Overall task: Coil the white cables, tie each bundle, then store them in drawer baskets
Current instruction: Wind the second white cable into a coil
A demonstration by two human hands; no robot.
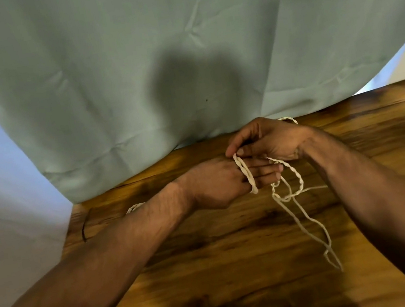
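The left hand (217,183) is held out flat just above the desk (227,257), palm down, its fingers (263,169) straight and pointed to the right. A loop of the twisted white cable (247,175) is wrapped round those fingers, and nothing is clutched by them. Just beyond the left hand, and touching it at the knuckles, the right hand (266,139) is arched with the wrist raised. The top of the loop is pinched between its thumb and forefinger.

From the left hand's fingertips the slack of the cable is trailed to the right and towards the viewer, where it lies in loose tangled loops on the desk, partly hidden under the right forearm. A second white stretch (135,207) is seen on the far side of the left forearm, and a third (288,119) behind the right wrist. Whether these belong to the same cable cannot be told. Further left of the left hand, a dark thin loop (84,228) lies near the desk's edge. Behind both hands a pale green curtain (127,71) is hung down to the desk's far edge.
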